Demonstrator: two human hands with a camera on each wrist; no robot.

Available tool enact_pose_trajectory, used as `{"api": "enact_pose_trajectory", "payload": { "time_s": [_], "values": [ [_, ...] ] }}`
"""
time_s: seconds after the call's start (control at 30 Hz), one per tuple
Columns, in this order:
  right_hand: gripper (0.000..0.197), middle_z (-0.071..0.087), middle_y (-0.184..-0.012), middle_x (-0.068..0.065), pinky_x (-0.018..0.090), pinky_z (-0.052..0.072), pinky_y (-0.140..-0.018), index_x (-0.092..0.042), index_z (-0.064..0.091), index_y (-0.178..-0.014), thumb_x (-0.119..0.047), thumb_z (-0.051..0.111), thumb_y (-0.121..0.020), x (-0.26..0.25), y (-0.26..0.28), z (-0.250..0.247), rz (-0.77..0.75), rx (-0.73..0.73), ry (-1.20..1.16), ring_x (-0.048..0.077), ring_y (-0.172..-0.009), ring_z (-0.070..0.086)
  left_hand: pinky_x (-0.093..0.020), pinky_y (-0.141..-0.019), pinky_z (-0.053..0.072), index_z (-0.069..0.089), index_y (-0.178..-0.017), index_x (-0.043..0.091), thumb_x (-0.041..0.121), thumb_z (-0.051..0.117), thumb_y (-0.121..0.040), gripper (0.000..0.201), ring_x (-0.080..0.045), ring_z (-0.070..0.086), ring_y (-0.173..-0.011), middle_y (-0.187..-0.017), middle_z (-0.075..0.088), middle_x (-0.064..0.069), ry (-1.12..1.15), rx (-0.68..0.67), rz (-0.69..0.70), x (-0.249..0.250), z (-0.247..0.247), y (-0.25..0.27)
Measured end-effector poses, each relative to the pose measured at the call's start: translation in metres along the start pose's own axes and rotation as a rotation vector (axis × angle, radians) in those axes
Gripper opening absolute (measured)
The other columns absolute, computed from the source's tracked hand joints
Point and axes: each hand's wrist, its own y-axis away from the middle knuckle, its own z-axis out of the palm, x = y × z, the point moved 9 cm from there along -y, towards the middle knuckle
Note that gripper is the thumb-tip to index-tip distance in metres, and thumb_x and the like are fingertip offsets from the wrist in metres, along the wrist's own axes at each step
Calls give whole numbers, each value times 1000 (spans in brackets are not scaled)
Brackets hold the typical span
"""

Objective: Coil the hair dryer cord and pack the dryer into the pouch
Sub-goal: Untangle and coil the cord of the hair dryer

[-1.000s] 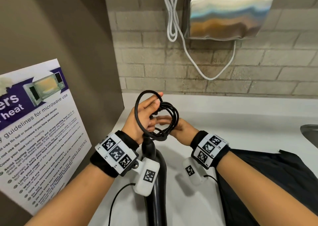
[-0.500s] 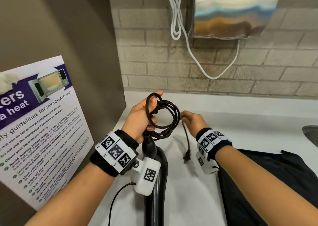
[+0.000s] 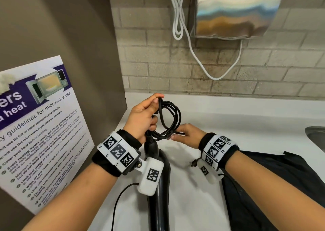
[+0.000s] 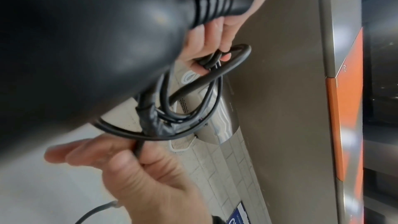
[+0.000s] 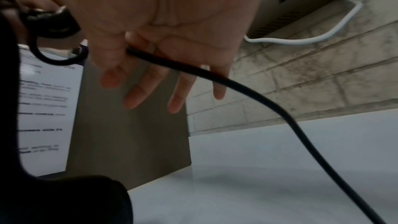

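Black rubbery cord (image 3: 169, 120), looped in round coils, is hanging from the left hand (image 3: 143, 118), which is pinching it above the glossy hair dryer (image 3: 158, 186) on the white bench (image 3: 228, 125); the matte black pouch (image 3: 272, 186) is lying rightward. Left wrist: fingers (image 4: 212, 43) are clamping the loops (taped at one spot). Right wrist: the right hand (image 5: 163, 37) is gripping the loose strand.

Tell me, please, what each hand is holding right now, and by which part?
The left hand grips the coiled cord at the top of its loops; the right hand pinches the loose tail below the coil.
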Motion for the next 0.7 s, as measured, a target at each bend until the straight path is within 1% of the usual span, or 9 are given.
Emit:
{"api": "enact_pose_trajectory", "payload": {
  "time_s": [0.07,0.13,0.2,0.27,0.37,0.47,0.57,0.63,0.7],
  "values": [
    [18,67,-80,-9,26,44,-90,-22,65,-80,-17,52,-91,-6,1,2,-17,-12,-46,7,-87,62,-12,-34,16,63,-91,28,24,43,-95,21,-1,21,-36,-54,43,15,22,-13,-10,0,0,1],
    [28,58,-64,-7,17,44,-75,-19,56,-69,-12,46,-94,-4,0,-6,11,43,-76,-5,-62,54,-13,-35,15,63,-89,27,23,43,-96,22,-2,21,-36,-56,46,14,34,-40,-25,-1,1,3],
    [36,50,-58,-4,9,39,-58,-23,52,-62,-8,43,-95,1,-1,-18,56,136,-110,-6,-47,46,-14,-38,13,64,-85,26,25,44,-95,23,-2,20,-36,-56,50,16,15,-59,-43,-1,3,5],
    [37,47,-56,-2,8,36,-50,-25,53,-64,-8,41,-95,4,-3,-28,92,197,-140,-4,-41,44,-16,-39,12,63,-84,25,24,48,-92,18,-2,19,-37,-53,50,17,-46,-68,-34,0,5,6],
    [32,47,-56,-1,6,35,-46,-21,56,-68,-8,43,-94,-1,-4,-42,125,213,-93,-4,-39,43,-15,-38,13,61,-87,24,15,55,-88,11,-2,20,-35,-50,45,16,-107,-95,-8,2,8,5],
    [24,52,-60,-3,11,39,-51,-17,63,-79,-2,47,-90,-11,-5,-45,98,136,-86,-5,-46,48,-13,-35,15,61,-87,23,7,55,-87,17,-2,21,-35,-50,42,15,-114,-97,2,2,8,3],
    [22,52,-65,-4,17,39,-57,-16,65,-90,-3,48,-91,-22,-4,-40,45,54,-126,6,-59,46,-13,-34,17,61,-91,22,1,56,-86,22,-2,21,-34,-50,42,13,-120,-79,10,2,6,2],
    [21,52,-64,-10,11,36,-56,-12,64,-99,-6,45,-93,-29,-2,-45,18,88,-175,1,-58,45,-13,-32,19,60,-94,22,-1,56,-85,25,-1,21,-33,-47,47,13,-127,-83,7,3,7,2],
    [19,57,-53,-21,4,37,-53,-9,61,-99,-4,43,-94,-36,0,-57,-8,174,-194,-9,-53,50,-13,-32,19,60,-95,22,-2,58,-84,26,-1,21,-32,-45,50,13,-145,-99,4,3,10,2]
  ]
}}
